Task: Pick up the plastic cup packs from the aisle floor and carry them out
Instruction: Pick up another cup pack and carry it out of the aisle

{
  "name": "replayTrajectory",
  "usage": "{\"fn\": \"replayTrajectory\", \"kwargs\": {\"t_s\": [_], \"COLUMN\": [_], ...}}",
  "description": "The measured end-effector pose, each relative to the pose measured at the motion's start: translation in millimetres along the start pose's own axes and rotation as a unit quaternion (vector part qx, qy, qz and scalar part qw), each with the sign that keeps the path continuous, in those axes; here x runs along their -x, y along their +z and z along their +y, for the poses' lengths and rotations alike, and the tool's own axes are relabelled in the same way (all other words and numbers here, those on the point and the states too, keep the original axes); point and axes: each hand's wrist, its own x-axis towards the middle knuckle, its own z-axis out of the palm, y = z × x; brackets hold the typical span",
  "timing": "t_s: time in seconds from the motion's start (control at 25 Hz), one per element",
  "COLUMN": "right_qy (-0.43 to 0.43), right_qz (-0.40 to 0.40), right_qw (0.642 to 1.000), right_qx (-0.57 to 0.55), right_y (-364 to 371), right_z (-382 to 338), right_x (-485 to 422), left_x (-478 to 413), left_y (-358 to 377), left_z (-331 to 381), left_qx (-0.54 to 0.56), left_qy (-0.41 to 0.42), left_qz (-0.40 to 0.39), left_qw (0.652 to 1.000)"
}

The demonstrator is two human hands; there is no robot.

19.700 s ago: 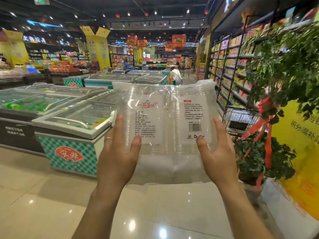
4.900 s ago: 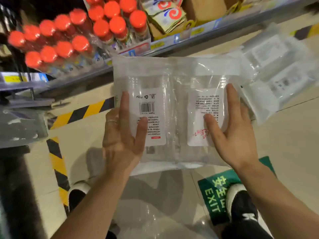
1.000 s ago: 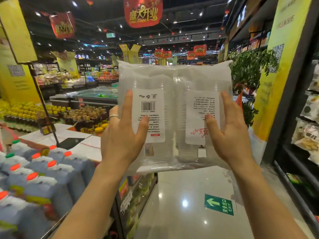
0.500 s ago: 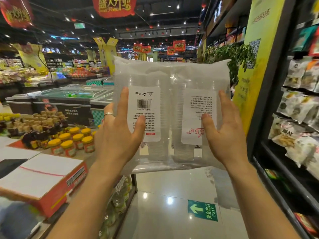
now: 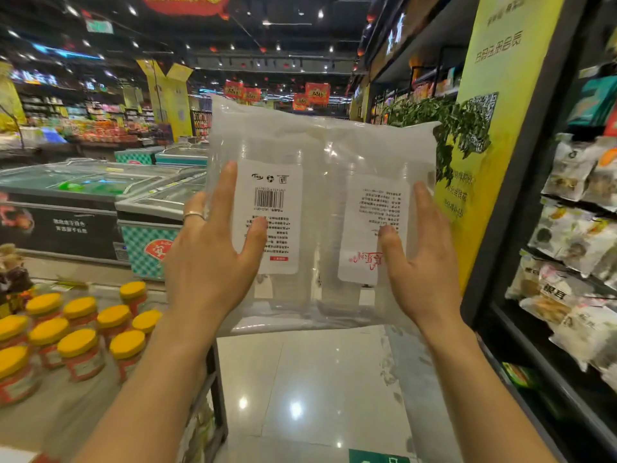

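One wide-angle head camera faces forward along the aisle floor (image 5: pixel 317 379), close behind the raised plastic cup packs (image 5: pixel 322 208).

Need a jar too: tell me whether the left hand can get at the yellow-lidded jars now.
Probably not: the left hand holds the cup packs, though nothing blocks the jars beside it.
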Motion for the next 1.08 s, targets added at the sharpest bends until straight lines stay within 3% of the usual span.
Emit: {"fn": "replayTrajectory", "kwargs": {"t_s": [0.44,1.08], "right_qy": [0.003,0.003], "right_qz": [-0.006,-0.003], "right_qw": [1.000,0.998], "right_qx": [0.009,-0.062], "right_y": [158.4,333.4], "right_z": [68.5,300.6], "right_x": [-120.3,-393.7], "left_x": [-125.7,-343.6], "left_y": [137.9,453.5], "left_z": [-77.7,-69.5], "left_qx": [0.012,-0.028], "left_qy": [-0.010,-0.012], "left_qz": [-0.023,0.007], "left_qw": [1.000,0.999]}}
